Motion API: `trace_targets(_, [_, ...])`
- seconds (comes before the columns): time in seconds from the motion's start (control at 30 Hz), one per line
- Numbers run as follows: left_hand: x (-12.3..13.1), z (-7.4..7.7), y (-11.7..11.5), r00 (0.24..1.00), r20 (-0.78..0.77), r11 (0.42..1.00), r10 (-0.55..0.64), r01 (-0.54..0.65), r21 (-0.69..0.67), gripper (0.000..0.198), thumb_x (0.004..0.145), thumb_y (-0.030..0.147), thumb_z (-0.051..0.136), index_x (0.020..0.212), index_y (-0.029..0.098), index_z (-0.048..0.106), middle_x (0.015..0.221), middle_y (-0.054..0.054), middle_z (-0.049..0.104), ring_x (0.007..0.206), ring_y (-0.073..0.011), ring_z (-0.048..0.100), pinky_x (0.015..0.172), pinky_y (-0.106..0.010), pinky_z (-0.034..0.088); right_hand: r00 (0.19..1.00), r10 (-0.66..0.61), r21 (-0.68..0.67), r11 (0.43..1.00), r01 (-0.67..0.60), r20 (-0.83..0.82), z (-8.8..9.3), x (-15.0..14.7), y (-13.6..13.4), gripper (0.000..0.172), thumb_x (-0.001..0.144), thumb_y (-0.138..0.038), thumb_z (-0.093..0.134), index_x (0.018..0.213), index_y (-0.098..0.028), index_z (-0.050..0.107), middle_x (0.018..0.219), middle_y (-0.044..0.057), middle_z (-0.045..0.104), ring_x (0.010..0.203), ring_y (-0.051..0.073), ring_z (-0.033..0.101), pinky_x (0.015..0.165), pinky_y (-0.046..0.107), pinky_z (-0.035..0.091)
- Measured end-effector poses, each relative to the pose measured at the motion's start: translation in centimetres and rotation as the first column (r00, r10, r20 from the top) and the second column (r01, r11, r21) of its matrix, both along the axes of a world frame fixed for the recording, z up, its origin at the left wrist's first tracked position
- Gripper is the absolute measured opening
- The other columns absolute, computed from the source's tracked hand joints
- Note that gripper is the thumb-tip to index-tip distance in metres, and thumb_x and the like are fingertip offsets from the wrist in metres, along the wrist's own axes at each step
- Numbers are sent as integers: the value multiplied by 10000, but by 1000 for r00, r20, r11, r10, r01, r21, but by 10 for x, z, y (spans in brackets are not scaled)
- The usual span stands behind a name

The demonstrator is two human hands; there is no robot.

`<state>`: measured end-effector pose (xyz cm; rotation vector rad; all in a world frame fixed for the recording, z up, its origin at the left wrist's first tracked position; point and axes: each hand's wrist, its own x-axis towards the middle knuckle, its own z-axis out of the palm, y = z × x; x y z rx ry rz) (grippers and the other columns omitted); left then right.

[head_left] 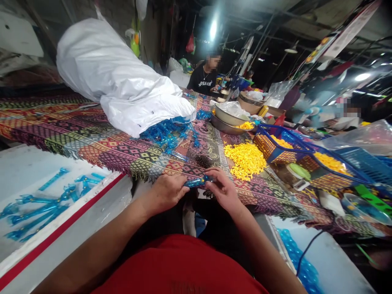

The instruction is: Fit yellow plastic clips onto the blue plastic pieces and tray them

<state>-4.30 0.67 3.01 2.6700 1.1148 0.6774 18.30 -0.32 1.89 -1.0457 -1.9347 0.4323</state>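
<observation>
A translucent blue plastic piece [196,182] with a small yellow part on it lies level between my two hands, just off the table's near edge. My left hand [170,190] is closed on its left end, thumb and fingers pinching it. At its right end, my right hand [222,188] grips with thumb and forefinger. Just beyond sits a small heap of dark, tiny parts [202,160], too small to name. To the right lies a pile of small yellow plastic pieces [245,160]. More blue plastic pieces [171,132] spill from a white sack [122,77] farther back.
A patterned cloth [101,149] covers the table. Blue baskets [269,153] with yellow pieces and stacked metal bowls [225,122] stand right. A foam box [88,216] with blue pieces is at left; another box [339,261] is at lower right. A person [203,77] sits across.
</observation>
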Motion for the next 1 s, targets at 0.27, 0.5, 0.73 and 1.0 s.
trace_targets(0.27, [10, 2, -3, 985, 169, 998, -38, 29, 58, 144, 843, 225, 481, 922, 147, 573, 863, -78, 650, 817, -206, 617, 728, -327, 473, 972, 127, 120, 981, -153, 200, 8, 2, 7, 300, 808, -235, 615, 1107, -261, 611, 1016, 67, 614, 989, 212, 552, 862, 401, 461])
trace_targets(0.5, [32, 6, -15, 690, 711, 980, 134, 14, -199, 207, 816, 323, 572, 959, 176, 547, 938, -37, 629, 823, -140, 608, 737, -263, 490, 993, 24, 105, 994, -12, -114, -8, -10, -1, 269, 809, -242, 611, 1075, -272, 636, 993, 52, 637, 946, 197, 594, 828, 376, 499])
trace_targets(0.73, [37, 3, -9, 922, 387, 982, 33, -101, 157, 206, 875, 319, 420, 927, 149, 525, 851, -93, 642, 792, -211, 605, 692, -335, 476, 999, 27, 205, 978, -32, 28, 21, -17, -12, 347, 842, -205, 548, 1184, -259, 573, 1067, 82, 606, 999, 211, 565, 846, 398, 484])
trace_targets(1.0, [45, -2, -15, 963, 267, 953, 38, -115, 282, 167, 846, 250, 358, 776, 166, 485, 673, -72, 590, 623, -200, 576, 541, -307, 432, 997, -10, 369, 929, -20, 78, 36, -35, -22, 258, 808, -131, 573, 1053, -207, 596, 856, 72, 617, 827, 201, 568, 722, 372, 490])
